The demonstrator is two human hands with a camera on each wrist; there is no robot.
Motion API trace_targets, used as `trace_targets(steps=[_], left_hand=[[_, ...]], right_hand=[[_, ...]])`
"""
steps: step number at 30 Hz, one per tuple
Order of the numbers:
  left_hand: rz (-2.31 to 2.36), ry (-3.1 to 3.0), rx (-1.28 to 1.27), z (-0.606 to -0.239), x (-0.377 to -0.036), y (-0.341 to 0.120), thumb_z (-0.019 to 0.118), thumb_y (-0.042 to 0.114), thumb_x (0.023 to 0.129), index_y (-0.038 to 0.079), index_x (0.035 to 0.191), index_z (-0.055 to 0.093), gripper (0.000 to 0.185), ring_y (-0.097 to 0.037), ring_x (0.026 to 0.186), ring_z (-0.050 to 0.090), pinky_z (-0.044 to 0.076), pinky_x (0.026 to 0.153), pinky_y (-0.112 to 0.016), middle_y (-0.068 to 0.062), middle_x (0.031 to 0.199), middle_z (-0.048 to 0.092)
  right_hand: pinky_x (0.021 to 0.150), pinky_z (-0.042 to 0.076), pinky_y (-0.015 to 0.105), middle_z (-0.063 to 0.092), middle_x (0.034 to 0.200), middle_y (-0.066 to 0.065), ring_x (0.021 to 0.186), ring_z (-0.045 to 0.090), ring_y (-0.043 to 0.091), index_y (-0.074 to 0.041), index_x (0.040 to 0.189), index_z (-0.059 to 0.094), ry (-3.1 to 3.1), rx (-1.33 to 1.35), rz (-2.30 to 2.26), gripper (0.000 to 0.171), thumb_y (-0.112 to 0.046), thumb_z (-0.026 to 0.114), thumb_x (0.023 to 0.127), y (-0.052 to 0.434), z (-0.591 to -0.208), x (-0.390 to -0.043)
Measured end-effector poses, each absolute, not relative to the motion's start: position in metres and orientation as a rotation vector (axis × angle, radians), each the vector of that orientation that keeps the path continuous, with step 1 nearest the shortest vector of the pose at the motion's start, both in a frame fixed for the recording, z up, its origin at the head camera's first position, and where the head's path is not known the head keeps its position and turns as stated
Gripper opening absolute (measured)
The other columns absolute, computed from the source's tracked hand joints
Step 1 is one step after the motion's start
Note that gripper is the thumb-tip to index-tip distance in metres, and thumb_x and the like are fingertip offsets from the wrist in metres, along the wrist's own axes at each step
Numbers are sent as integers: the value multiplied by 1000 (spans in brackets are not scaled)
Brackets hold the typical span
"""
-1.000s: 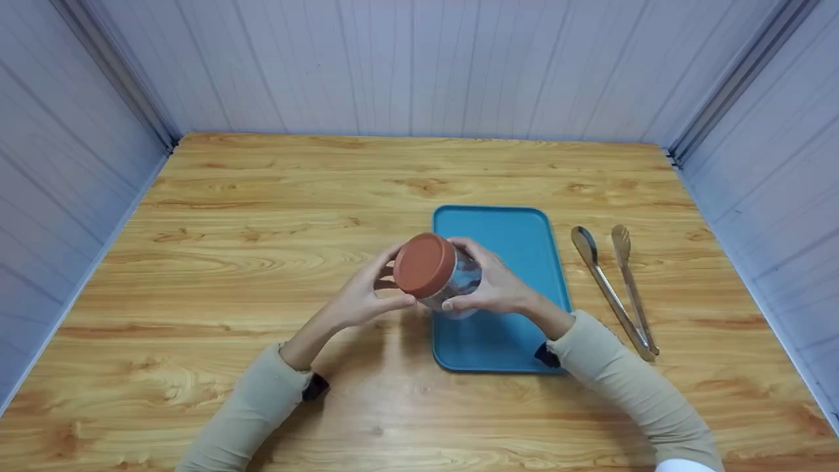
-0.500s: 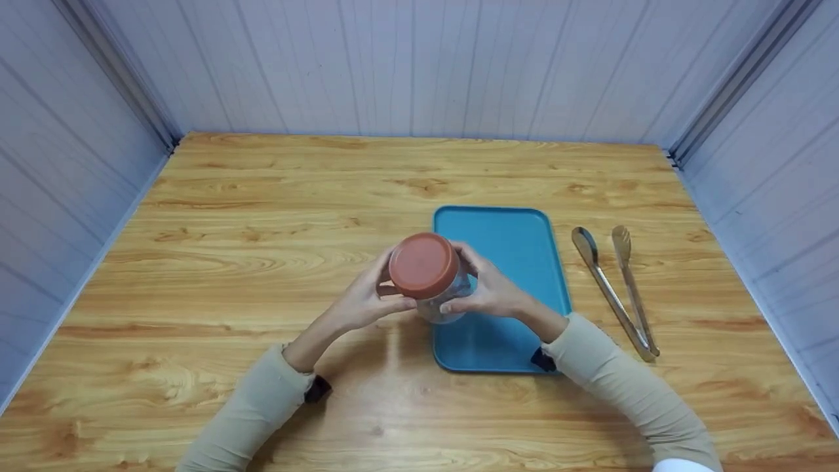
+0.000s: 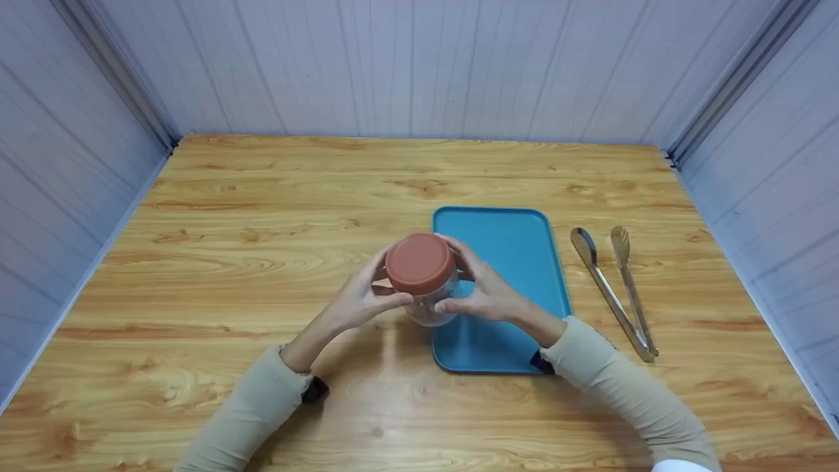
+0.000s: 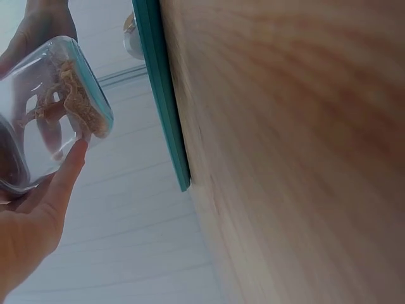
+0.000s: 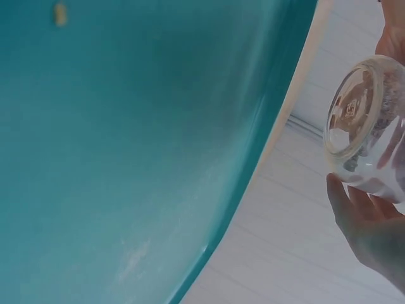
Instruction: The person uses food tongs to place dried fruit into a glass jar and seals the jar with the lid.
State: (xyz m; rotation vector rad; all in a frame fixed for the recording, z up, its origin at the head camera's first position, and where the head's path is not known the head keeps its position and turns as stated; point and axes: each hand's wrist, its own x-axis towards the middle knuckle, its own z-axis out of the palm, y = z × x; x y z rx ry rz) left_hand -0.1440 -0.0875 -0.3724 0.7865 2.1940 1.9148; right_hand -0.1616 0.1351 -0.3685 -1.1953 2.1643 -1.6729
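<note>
Both hands hold a clear plastic jar (image 3: 429, 307) with a brown-red lid (image 3: 420, 263) above the left edge of a blue tray (image 3: 518, 242). My left hand (image 3: 359, 296) grips the jar from the left, my right hand (image 3: 482, 292) from the right, fingers curled round its body. In the left wrist view the jar (image 4: 44, 120) holds some tan crumbly pieces near its bottom. The right wrist view looks up at the jar's clear base (image 5: 357, 114), with a thumb below it, over the tray (image 5: 126, 158).
Metal tongs (image 3: 616, 288) lie on the wooden table (image 3: 262, 229) just right of the tray. White panel walls close in the table at the back and both sides. A small yellow speck (image 5: 59, 12) lies on the tray floor.
The jar has shifted slightly left and tipped more upright, so its lid now faces the head camera more squarely. Both hands kept their hold and moved with it.
</note>
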Motion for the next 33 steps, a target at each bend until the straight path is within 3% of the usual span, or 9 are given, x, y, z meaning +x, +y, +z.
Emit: trace_targets(steps=[7,24,33], left_hand=[[1858,2204,811,-370,-144,-90,70,7,75,-4,135,25,76,-31,108,47,46,78,-34,-20,127,39],[1646,2299,860,-361,-156,-107,70,12,76,0,135,26,74,-27,110,46,45,79,-36,-16,127,40],[1594,2329,914,-367,-166,-119,70,13,76,2,135,28,73,-23,108,48,46,79,-35,-13,127,42]], right_hand=[[89,35,44,36,132,13,114,41,22,-1,137,14,2103,-1129,-1709,83,-46,56,82,133,-371,-159],[91,35,43,35,131,13,119,36,20,-2,135,15,2011,-1140,-1692,76,-36,59,83,123,-378,-176],[91,32,50,35,131,13,119,35,22,-2,134,15,1955,-1124,-1703,70,-24,60,84,114,-383,-185]])
